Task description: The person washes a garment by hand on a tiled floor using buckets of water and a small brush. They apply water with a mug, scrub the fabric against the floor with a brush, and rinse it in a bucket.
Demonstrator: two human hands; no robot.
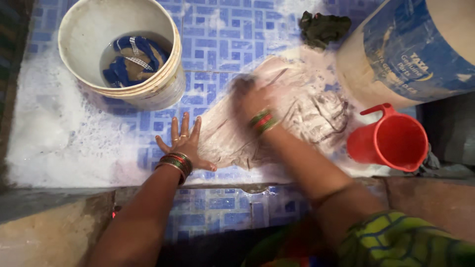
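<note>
A pale, soapy cloth point(307, 111) lies spread flat on the wet blue tiled floor point(232, 34). My left hand point(184, 143) rests flat at the cloth's near left edge, fingers spread, with bangles on the wrist. My right hand point(255, 101) lies on the middle of the cloth and is blurred by motion. A dark blurred shape point(241, 83) sits at its fingertips; whether the hand grips it is unclear.
A white bucket point(166, 84) at the back left holds water and a blue-and-brown garment point(131, 62). A red plastic mug point(391, 141) stands to the right of the cloth, with a large blue-and-cream drum point(410, 49) behind it. A dark crumpled rag point(321, 27) lies at the back. Foam point(59, 143) covers the left floor, and a stone ledge point(59, 217) runs along the near side.
</note>
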